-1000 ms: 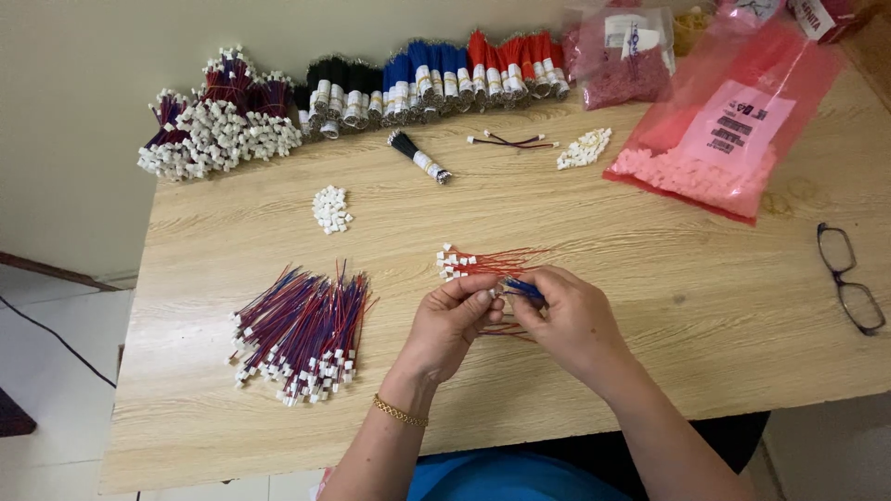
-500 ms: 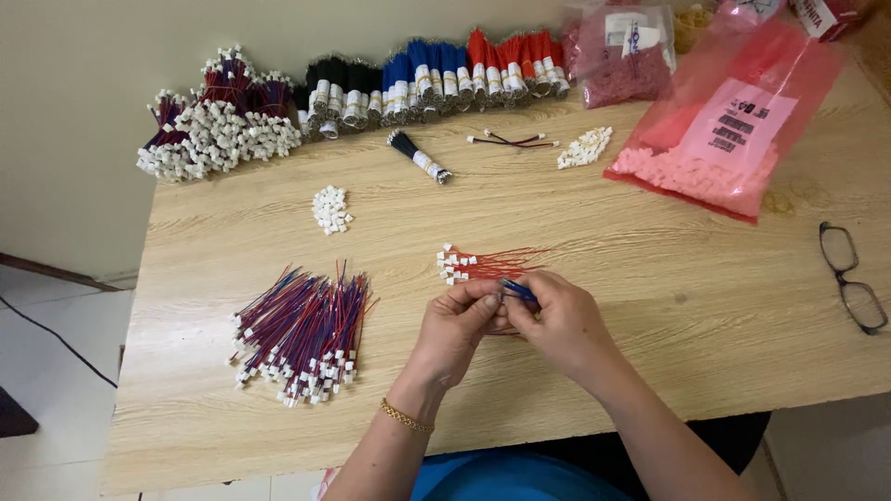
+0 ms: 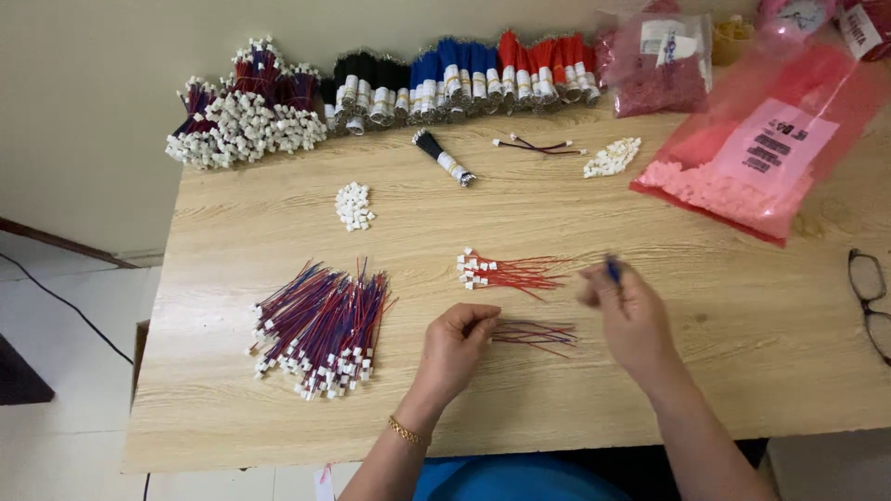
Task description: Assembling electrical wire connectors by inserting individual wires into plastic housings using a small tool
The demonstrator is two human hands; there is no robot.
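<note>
The left hand (image 3: 457, 343) rests on the counter (image 3: 650, 390). Its fingers are curled and pinch the near ends of a small bunch of thin red and blue wires (image 3: 536, 334). The wires lie flat on the wood and fan out toward the right hand (image 3: 624, 311).

The right hand is lifted a little above the counter and looks blurred. It pinches a small blue bit (image 3: 613, 269) between thumb and finger. What the bit is cannot be told.

The wires look very light and bendy, so they would flop and spread if picked up by one tip. The best place to take them looks like the bunched ends at the left hand.

Just past both hands lies a red wire bunch with white plugs (image 3: 506, 272). Off beside the left hand sits a big pile of wires (image 3: 320, 329).
</note>
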